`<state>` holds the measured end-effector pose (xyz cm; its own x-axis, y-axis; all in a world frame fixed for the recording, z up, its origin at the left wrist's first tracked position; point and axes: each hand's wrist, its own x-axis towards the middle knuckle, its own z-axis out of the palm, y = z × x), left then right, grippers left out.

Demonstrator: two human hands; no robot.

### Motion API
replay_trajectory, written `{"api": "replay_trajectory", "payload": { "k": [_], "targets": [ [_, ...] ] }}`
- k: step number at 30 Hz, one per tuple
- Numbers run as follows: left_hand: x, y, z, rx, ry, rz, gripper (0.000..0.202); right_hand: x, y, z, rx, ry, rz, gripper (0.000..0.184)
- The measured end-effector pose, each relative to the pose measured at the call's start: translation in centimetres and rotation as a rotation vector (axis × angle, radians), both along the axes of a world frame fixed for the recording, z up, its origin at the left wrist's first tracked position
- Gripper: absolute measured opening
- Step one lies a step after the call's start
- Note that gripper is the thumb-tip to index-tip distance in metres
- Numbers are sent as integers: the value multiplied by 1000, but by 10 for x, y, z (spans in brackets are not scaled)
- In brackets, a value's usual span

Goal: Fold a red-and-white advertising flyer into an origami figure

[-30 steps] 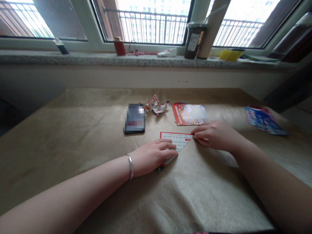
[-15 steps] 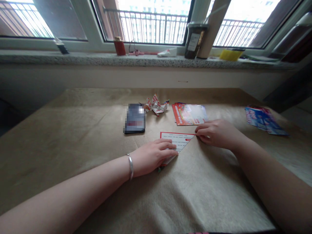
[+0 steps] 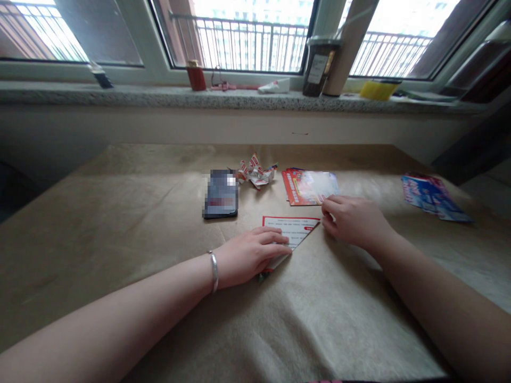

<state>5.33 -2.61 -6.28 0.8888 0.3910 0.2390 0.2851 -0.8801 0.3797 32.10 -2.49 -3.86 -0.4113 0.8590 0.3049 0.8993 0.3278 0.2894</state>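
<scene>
A printed paper leaflet [image 3: 297,226], white with red edging and folded into a triangle, lies on the table. My left hand [image 3: 255,252] rests palm down over its left part, fingers stretched out and pressing it flat; a silver bangle circles that wrist. At the leaflet's pointed right corner is my right hand [image 3: 351,221], its fingers bent and drawn together with nothing visible in them. Whether a fingertip still touches the corner is hard to tell. Just beyond that hand lies a stack of orange-red leaflets [image 3: 309,189].
A dark, pixelated flat object [image 3: 221,194] sits left of a folded paper star shape [image 3: 257,173]. Blue and pink leaflets [image 3: 433,197] are fanned at the right. Behind the brown-covered table [image 3: 120,213], the windowsill [image 3: 151,98] carries a red container [image 3: 195,75] and a dark jar [image 3: 319,69].
My right hand has shifted slightly right, off the leaflet's corner, and its fingers are more curled. My left hand and the leaflet have stayed in place.
</scene>
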Motion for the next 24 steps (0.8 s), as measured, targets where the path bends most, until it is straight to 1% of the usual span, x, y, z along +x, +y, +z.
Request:
{"api": "replay_trajectory", "payload": {
  "k": [1,2,3,6,7,8,12,15,17,20,21,22,24],
  "targets": [
    [0,0,0,0,3,1,31,0,0,0,-4,32,20,13],
    [0,0,0,-1,8,4,31,-1,1,-1,-19,70,70,13],
    [0,1,0,-3,12,7,32,-2,1,-2,-47,114,152,13],
    [-1,2,0,-22,13,7,32,-6,3,-7,-187,255,502,15],
    [-1,3,1,-31,9,3,31,-8,3,-9,-229,295,589,16],
    [-1,3,1,-43,6,-3,31,-10,3,-11,-257,335,631,17],
    [-1,4,4,-88,3,-8,29,-15,4,-17,-369,438,668,19],
    [-2,2,10,-108,48,-19,26,-15,4,-18,-375,440,684,19],
    [-4,0,13,-91,75,-46,29,-16,3,-16,-360,414,674,19],
    [-7,-3,17,-4,91,-107,46,-16,2,-13,-311,338,657,20],
    [-9,-4,17,47,91,-148,50,-16,1,-12,-290,303,655,21],
    [-10,-5,17,98,97,-182,48,-17,0,-11,-272,267,652,22],
    [-12,-6,16,200,98,-174,38,-18,-1,-11,-241,204,639,23]
  ]
}}
